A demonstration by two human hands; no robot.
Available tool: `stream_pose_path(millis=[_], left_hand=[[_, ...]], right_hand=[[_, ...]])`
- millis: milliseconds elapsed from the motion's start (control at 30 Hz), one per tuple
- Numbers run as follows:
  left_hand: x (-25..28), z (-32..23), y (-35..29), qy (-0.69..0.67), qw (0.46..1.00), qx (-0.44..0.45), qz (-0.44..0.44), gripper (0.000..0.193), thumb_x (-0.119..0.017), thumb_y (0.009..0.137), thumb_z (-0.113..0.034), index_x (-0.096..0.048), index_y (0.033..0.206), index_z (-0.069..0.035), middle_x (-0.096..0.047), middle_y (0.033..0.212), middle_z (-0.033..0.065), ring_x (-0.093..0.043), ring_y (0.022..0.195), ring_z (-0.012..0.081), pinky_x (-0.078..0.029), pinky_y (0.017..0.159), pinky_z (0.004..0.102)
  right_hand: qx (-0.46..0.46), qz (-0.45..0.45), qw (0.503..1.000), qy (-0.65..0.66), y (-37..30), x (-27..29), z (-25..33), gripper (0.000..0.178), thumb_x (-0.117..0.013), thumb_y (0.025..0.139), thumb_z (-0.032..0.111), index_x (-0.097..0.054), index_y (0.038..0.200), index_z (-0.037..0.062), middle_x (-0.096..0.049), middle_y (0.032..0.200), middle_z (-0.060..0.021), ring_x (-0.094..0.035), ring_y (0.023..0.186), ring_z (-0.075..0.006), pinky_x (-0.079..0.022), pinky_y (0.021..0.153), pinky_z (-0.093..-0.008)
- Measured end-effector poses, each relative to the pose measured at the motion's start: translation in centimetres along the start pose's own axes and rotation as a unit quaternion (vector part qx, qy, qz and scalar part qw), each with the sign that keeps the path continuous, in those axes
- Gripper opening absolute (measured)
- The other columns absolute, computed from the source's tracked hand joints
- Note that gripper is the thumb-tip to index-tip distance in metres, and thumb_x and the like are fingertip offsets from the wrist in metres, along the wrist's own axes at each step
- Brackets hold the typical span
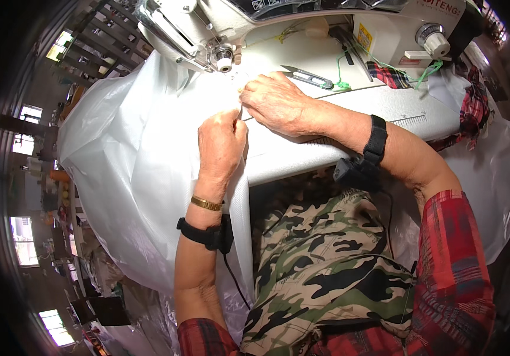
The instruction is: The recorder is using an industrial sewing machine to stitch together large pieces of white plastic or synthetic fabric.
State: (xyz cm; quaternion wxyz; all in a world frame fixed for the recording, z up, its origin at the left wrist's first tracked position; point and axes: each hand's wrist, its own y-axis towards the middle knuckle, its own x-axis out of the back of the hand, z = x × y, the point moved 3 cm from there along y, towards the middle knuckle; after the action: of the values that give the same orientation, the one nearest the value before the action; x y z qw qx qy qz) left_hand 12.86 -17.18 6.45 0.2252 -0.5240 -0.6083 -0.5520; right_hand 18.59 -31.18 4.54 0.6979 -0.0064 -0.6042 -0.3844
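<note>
My left hand (pixel 222 142) is closed in front of the sewing machine's needle area, gripping the edge of a large white plastic-like sheet (pixel 130 166). Just beyond it and to the right, my right hand (pixel 276 105) has its fingers pinched together by the needle. Bright glare washes out that spot, so what the right fingertips hold cannot be made out. Above both hands hangs the sewing machine's head (pixel 201 38). The sheet spreads left of the machine and drapes down past my left forearm. Thread snips (pixel 308 77) lie on the machine bed behind my right hand.
A red plaid scrap (pixel 390 75) and loose green thread (pixel 427 71) lie at the back right, below a white knob (pixel 433 40). More plaid cloth (pixel 474 107) hangs off the right end of the machine bed (pixel 409 113). A camouflage apron (pixel 332 261) covers my lap.
</note>
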Motion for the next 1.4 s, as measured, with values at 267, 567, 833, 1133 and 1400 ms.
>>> stream_pose_path(millis=[267,567,833,1133,1400], left_hand=[[-0.8,0.7,1.6,0.008,1.0,0.015,-0.007,0.015,-0.057,0.079,-0.009,-0.064,0.076,0.003,-0.061,0.069,0.0224,-0.061,0.068,0.0385,-0.049,0.067,0.0445],[-0.9,0.7,1.3,-0.016,0.999,0.027,-0.018,0.013,-0.058,0.079,-0.008,-0.063,0.073,0.003,-0.062,0.07,0.0226,-0.061,0.069,0.0399,-0.05,0.069,0.0463],[5.0,-3.2,-0.9,0.02,0.995,-0.052,0.079,0.016,-0.06,0.087,-0.005,-0.064,0.101,0.002,-0.066,0.096,0.0211,-0.065,0.082,0.0392,-0.053,0.074,0.0446],[17.3,19.5,-0.9,0.404,0.91,0.092,-0.001,0.053,-0.062,0.093,-0.035,-0.055,0.131,0.001,-0.058,0.131,0.0205,-0.054,0.123,0.0349,-0.043,0.103,0.0425],[10.1,24.1,-5.4,0.25,0.932,0.26,0.029,0.03,-0.051,0.096,-0.028,-0.059,0.108,-0.002,-0.069,0.095,0.0241,-0.065,0.093,0.0439,-0.051,0.084,0.0503]], right_hand=[[-0.014,0.022,0.999,0.018,0.2,0.2,-0.1,0.021,-0.055,0.091,0.016,-0.061,0.106,0.0022,-0.059,0.1,-0.0118,-0.055,0.103,-0.0282,-0.039,0.093,-0.0423],[0.004,0.005,1.0,0.019,0.0,0.4,0.1,0.022,-0.052,0.092,0.019,-0.061,0.103,0.0029,-0.058,0.102,-0.0122,-0.054,0.106,-0.0276,-0.037,0.092,-0.044],[-0.004,0.011,1.0,0.019,-0.5,0.8,0.1,0.026,-0.053,0.092,0.02,-0.06,0.109,0.0012,-0.058,0.107,-0.0133,-0.052,0.107,-0.0279,-0.036,0.095,-0.0437],[0.007,-0.01,1.0,-0.011,-0.9,1.1,0.0,0.031,-0.055,0.094,0.02,-0.058,0.117,0.0003,-0.058,0.106,-0.014,-0.053,0.107,-0.0284,-0.037,0.096,-0.042],[0.043,-0.044,0.997,-0.048,-0.3,0.7,0.9,0.028,-0.06,0.092,0.015,-0.064,0.12,0.0091,-0.061,0.106,-0.0124,-0.056,0.102,-0.0241,-0.042,0.09,-0.0378]])
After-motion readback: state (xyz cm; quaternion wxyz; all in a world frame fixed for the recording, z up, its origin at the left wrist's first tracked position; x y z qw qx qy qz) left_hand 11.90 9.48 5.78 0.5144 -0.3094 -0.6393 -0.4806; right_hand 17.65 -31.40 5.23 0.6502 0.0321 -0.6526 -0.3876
